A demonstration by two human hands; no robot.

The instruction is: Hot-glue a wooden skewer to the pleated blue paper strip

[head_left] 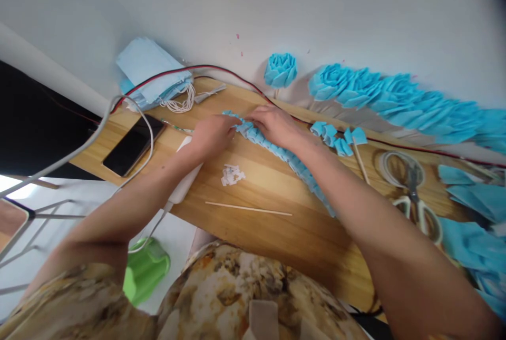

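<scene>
A long strip of folded blue fabric pieces [304, 171] lies diagonally across the wooden table [256, 234]. My left hand [211, 134] rests on the strip's far end with fingers curled onto it. My right hand [272, 125] presses on the same end from the right, fingers closed over the blue folds. A thin wooden stick [248, 209] lies on the table near me, beside a small pile of white scraps [232, 175].
A stack of blue face masks [152, 74] and a black phone [133, 145] lie at the left. Finished blue fabric roses [280, 69] lean on the wall. Scissors [415, 197], tape rolls and blue fabric pieces [474, 197] sit right. A red cable [221, 71] crosses the back.
</scene>
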